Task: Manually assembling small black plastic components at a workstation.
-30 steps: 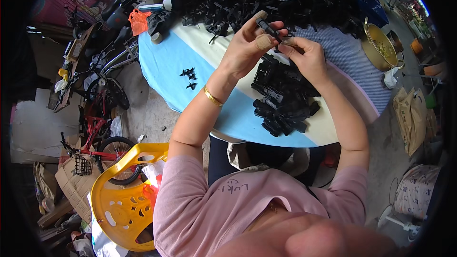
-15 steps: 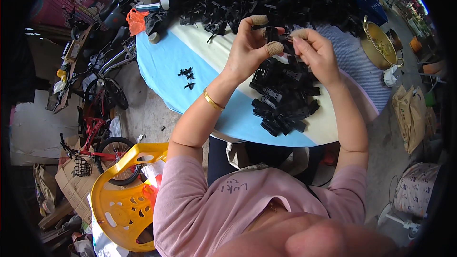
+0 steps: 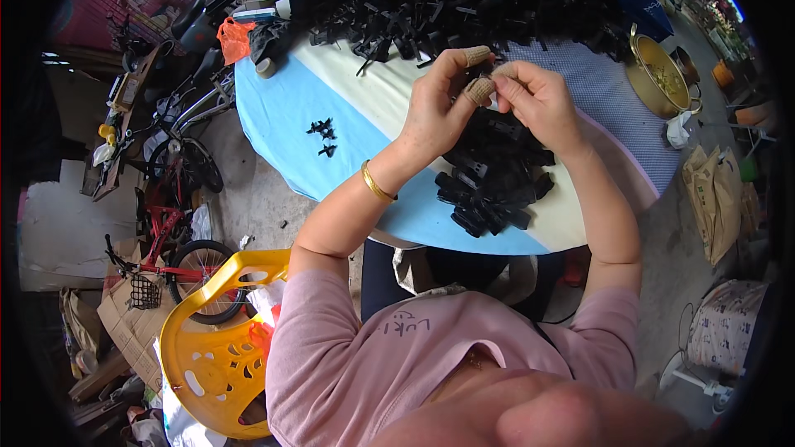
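My hands meet above the near part of the round table, fingertips together. My left hand, a gold bangle on its wrist and tan wraps on its thumb and forefinger, is closed around a small black plastic piece, mostly hidden by the fingers. My right hand pinches at the same spot, one finger wrapped in tan; what lies between its fingertips is too small to make out. Just below the hands lies a small heap of black plastic parts. Farther back, a large pile of black plastic parts covers the table.
Several tiny black bits lie on the blue stripe of the tablecloth. A gold-coloured pot stands at the right, near a blue box. An orange bag is at the far left. A yellow chair stands beside me.
My hands have come closer together and slightly lower. The black piece that showed between my left fingers is now mostly covered. The heaps look the same.
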Tool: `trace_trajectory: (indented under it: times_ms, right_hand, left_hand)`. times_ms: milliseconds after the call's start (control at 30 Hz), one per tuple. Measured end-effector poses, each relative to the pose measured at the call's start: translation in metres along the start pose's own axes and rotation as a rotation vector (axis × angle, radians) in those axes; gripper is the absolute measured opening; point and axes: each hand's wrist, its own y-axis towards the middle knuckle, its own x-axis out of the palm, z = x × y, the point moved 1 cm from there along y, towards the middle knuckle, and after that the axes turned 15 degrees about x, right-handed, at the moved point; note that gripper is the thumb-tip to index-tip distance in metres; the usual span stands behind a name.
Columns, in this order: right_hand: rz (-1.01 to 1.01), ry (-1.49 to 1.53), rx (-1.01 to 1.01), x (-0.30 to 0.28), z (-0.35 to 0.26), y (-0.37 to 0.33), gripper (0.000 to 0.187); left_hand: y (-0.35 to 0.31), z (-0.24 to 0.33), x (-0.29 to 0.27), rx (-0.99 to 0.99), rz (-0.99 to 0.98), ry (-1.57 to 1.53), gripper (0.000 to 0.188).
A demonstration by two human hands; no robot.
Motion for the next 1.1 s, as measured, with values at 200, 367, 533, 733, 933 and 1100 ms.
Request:
trace_trajectory:
  times_ms: [200,367,533,733,933,1100]
  right_hand:
    - [-0.056,0.006,-0.031,0.0,-0.005,-0.002,0.015]
    - [-0.01,0.023,0.03,0.004,-0.003,-0.003,0.013]
    - [-0.067,0.16,0.134,0.007,-0.004,-0.004,0.012]
    - [-0.001,0.08,-0.066,0.003,0.003,0.002,0.011]
    - [0.156,-0.283,-0.354,-0.003,-0.009,-0.004,0.013]
    - [0.133,0.009,-0.319,-0.003,-0.004,-0.003,0.017]
  left_hand:
    - [-0.001,0.005,-0.004,0.041,-0.085,0.076,0.03]
    - [-0.002,0.005,0.001,0.115,-0.051,0.211,0.026]
    - [-0.004,0.008,-0.002,0.325,-0.075,0.454,0.025]
    - [0.003,0.003,0.001,0.236,-0.057,0.24,0.036]
    - [0.014,0.002,-0.013,-0.321,0.274,-0.866,0.034]
    - [0.007,0.003,-0.015,-0.353,0.155,-0.732,0.032]
